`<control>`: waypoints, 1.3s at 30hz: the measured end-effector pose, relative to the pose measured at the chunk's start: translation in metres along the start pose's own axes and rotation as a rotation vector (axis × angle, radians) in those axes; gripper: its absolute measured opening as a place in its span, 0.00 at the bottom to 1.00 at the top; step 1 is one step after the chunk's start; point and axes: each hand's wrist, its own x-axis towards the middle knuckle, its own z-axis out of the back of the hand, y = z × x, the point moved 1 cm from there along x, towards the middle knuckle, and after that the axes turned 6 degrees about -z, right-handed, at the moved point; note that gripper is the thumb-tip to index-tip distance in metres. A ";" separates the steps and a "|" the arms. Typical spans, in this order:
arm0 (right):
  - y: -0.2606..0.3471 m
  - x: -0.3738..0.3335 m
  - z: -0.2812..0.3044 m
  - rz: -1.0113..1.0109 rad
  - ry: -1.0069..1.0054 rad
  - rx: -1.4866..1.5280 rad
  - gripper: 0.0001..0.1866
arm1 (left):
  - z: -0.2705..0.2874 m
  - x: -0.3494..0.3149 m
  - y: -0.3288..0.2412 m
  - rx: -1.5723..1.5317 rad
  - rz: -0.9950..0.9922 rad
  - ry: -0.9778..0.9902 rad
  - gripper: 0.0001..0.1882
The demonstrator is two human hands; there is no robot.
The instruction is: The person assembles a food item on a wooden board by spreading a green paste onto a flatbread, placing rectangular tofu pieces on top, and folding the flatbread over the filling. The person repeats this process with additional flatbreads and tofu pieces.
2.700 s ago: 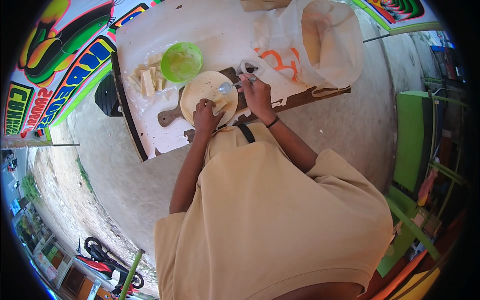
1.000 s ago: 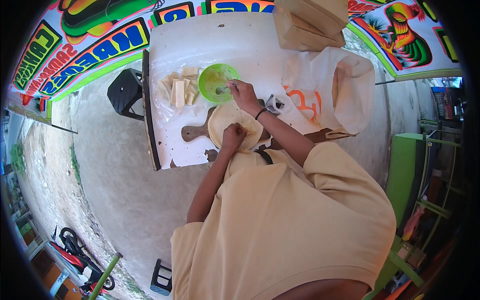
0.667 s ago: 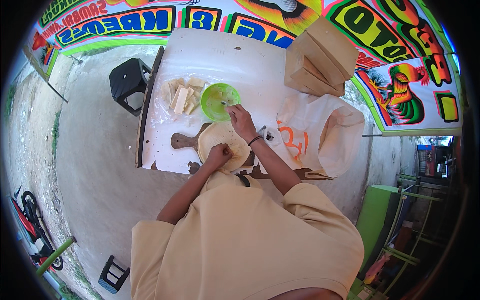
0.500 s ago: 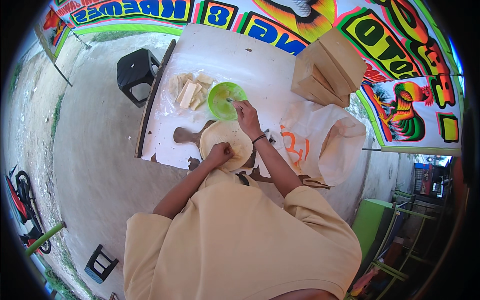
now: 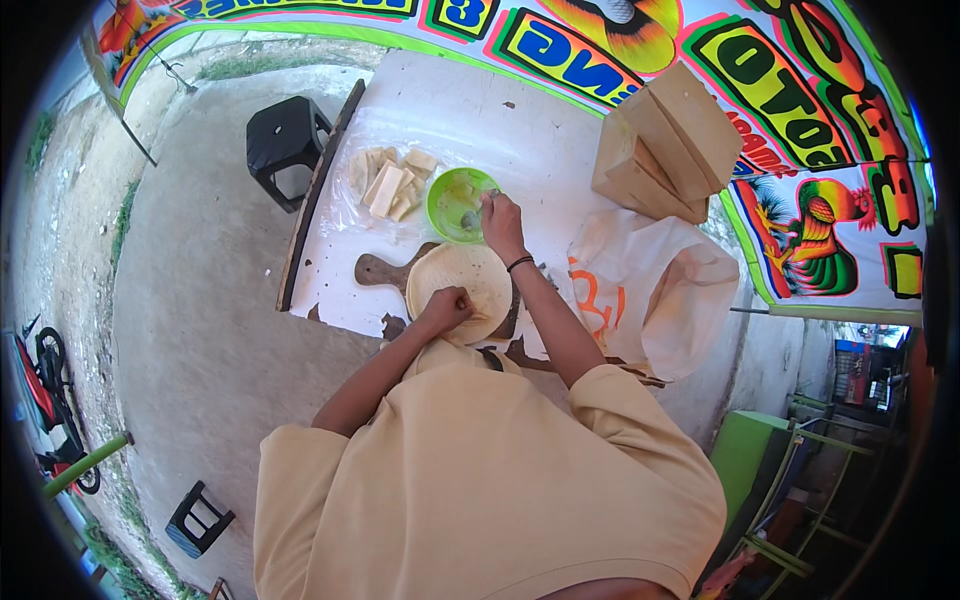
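My right hand grips the handle of a metal spoon, whose head is down inside a green bowl. Some pale, wet-looking stuff lines the bowl. Nearer to me, my left hand rests with curled fingers over a round stack of thin pale wrappers; whatever its fingers may pinch is hidden. Under the wrappers lies a dark wooden board, its handle pointing left. Left of the bowl, several pale cut rolls or sticks sit on clear plastic.
The white table has worn, peeling edges. On its right stand folded brown cardboard and a crumpled white bag. Black stools are on the floor at left. A colourful printed banner hangs along the far side.
My right hand has tilted the spoon more upright, and its head has moved lower in the bowl. The left hand stays over the wrappers. The whole view has shifted slightly.
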 end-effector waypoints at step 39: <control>-0.009 -0.024 -0.018 -0.357 -0.129 0.502 0.14 | 0.000 0.000 -0.005 0.027 -0.005 -0.014 0.10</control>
